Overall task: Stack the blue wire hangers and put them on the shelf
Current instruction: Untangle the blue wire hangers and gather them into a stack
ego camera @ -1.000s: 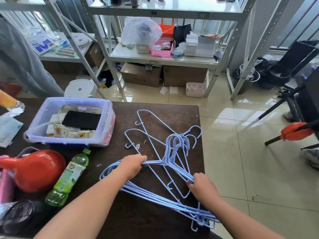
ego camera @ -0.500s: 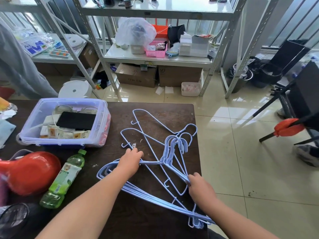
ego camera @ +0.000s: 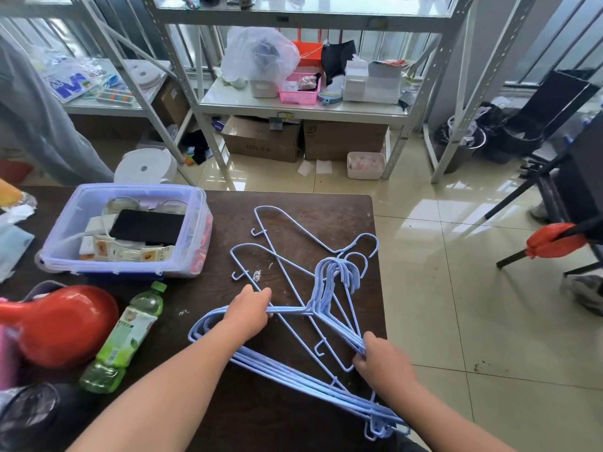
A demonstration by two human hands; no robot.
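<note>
A bundle of several blue wire hangers (ego camera: 329, 288) lies on the dark wooden table (ego camera: 293, 203), hooks bunched together toward the right edge. My left hand (ego camera: 249, 313) grips the bundle's left shoulder wires. My right hand (ego camera: 380, 362) is closed on the right shoulder wires near the table's edge. Two loose blue hangers (ego camera: 277, 252) lie flat behind the bundle, partly under it. The metal shelf (ego camera: 303, 107) stands across the floor beyond the table.
A clear plastic box (ego camera: 192, 230) with small items sits at the left. Near it are a green bottle (ego camera: 125, 337) and a red round object (ego camera: 62, 324). Cardboard boxes (ego camera: 261, 138) sit under the shelf. A person in grey (ego camera: 36, 119) stands at far left.
Both hands have kept their hold on the bundle and shifted only slightly. The view has tilted a little, so the table sits slightly higher in the frame.
</note>
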